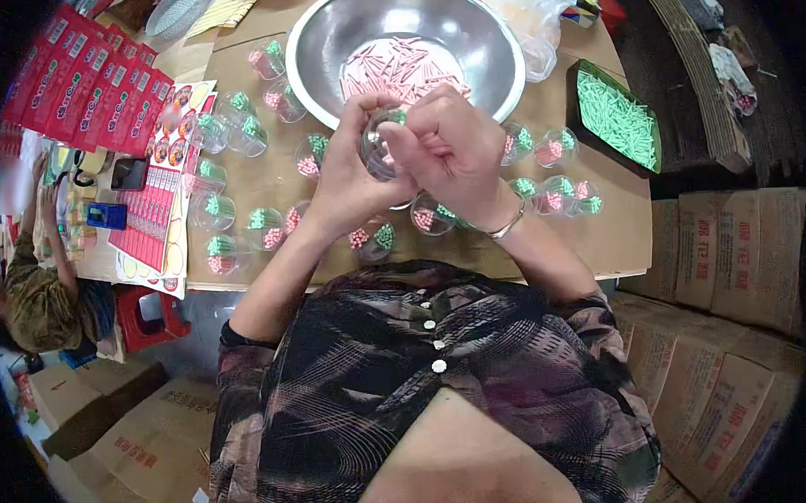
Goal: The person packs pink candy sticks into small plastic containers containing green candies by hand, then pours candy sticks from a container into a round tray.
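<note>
My left hand (345, 173) is wrapped round a clear plastic cup (374, 150) with some green sticks inside. Against the cup's mouth is my right hand (461, 155), its fingers closed on a few short pink sticks (438, 146). Just beyond both hands stands a large steel basin (305, 60), and a loose heap of pink sticks (402, 67) lies in it. Around my hands on the cardboard-covered table are several clear cups (265, 227) filled with green and pink sticks. My fingers hide part of the held cup.
A black tray (575, 90) of green sticks (617, 121) sits at the right. Red printed packets (77, 84), sticker sheets (182, 125) and a phone (129, 174) lie leftward. Another person's sleeve (37, 280) shows far left, near a red stool (152, 323). Cartons (736, 253) are stacked at right.
</note>
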`<state>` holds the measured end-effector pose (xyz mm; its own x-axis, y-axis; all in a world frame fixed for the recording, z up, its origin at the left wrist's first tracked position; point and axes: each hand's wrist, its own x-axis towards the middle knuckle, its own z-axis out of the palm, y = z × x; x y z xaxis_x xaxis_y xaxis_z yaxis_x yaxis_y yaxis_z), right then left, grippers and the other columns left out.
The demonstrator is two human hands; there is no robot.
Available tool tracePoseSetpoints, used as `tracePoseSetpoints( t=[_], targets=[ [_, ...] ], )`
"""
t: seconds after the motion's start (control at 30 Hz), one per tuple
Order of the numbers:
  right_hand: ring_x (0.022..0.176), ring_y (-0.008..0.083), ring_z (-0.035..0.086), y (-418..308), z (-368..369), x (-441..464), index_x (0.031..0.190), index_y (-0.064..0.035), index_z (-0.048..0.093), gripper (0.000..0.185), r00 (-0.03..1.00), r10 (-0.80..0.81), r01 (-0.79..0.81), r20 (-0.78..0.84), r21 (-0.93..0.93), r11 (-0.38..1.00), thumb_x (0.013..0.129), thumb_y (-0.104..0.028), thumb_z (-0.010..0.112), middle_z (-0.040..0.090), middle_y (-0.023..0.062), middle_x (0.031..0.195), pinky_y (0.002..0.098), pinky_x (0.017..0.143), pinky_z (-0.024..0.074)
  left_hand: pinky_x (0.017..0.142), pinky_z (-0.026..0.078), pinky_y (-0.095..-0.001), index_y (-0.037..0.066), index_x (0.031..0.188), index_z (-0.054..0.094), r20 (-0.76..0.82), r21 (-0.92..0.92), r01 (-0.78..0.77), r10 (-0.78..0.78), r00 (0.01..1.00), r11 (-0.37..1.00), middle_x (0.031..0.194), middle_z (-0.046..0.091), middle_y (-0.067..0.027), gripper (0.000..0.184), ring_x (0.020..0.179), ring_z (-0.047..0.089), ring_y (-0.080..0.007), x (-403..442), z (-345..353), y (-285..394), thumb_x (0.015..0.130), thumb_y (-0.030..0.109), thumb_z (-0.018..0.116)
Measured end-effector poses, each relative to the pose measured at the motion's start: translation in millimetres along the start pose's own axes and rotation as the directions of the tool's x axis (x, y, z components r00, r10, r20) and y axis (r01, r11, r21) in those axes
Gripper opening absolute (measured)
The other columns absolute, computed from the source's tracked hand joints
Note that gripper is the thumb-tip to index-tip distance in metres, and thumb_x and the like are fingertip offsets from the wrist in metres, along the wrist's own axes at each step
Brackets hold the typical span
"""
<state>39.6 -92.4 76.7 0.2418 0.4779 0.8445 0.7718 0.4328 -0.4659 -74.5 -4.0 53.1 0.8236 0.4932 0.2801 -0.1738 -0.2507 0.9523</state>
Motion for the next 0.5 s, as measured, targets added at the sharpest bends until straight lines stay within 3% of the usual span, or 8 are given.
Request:
tracePoseSetpoints(
  t=[0.17, 0.37, 0.5],
  targets=[
    [0.050, 0.0100, 0.041, 0.9, -7.3, -4.5, 0.071, -0.0088, 0.056, 0.019, 0.996, -0.081, 0.085, 0.036, -0.130, 0.988, 0.076, -0.010, 0.074, 0.055, -0.0008, 0.066, 0.0218, 0.046, 0.0351, 0.080, 0.046, -0.0300, 0.009, 0.117, 0.046, -0.027, -0.010, -0.033, 0.033, 0.999, 0.999, 0.102, 0.056, -0.0068, 0.065, 0.088, 0.055, -0.0176, 0.5, -0.2, -1.3, 0.059, 0.010, 0.075],
    [0.050, 0.0111, 0.043, -2.6, -16.1, -0.7, 0.071, -0.0099, 0.056, 0.020, 0.990, -0.104, 0.112, 0.092, -0.093, 0.989, 0.075, -0.011, 0.075, 0.058, -0.0005, 0.069, 0.0229, 0.046, 0.0370, 0.080, 0.046, -0.0299, 0.008, 0.116, 0.047, -0.031, 0.037, -0.097, 0.099, 0.995, 0.995, 0.102, 0.056, -0.0070, 0.065, 0.088, 0.056, -0.0181, 2.9, 2.2, 5.3, 0.058, 0.010, 0.076],
    [0.052, 0.0111, 0.045, -0.7, -18.1, 0.9, 0.073, -0.0098, 0.057, 0.018, 0.937, -0.315, 0.340, 0.149, -0.193, 0.921, 0.075, -0.011, 0.076, 0.060, -0.0008, 0.071, 0.0239, 0.047, 0.0395, 0.085, 0.045, -0.0306, 0.007, 0.120, 0.045, -0.020, 0.103, -0.121, 0.124, 0.992, 0.987, 0.106, 0.055, -0.0072, 0.067, 0.095, 0.054, -0.0185, 2.6, 2.2, 6.4, 0.058, 0.007, 0.072]
  ],
)
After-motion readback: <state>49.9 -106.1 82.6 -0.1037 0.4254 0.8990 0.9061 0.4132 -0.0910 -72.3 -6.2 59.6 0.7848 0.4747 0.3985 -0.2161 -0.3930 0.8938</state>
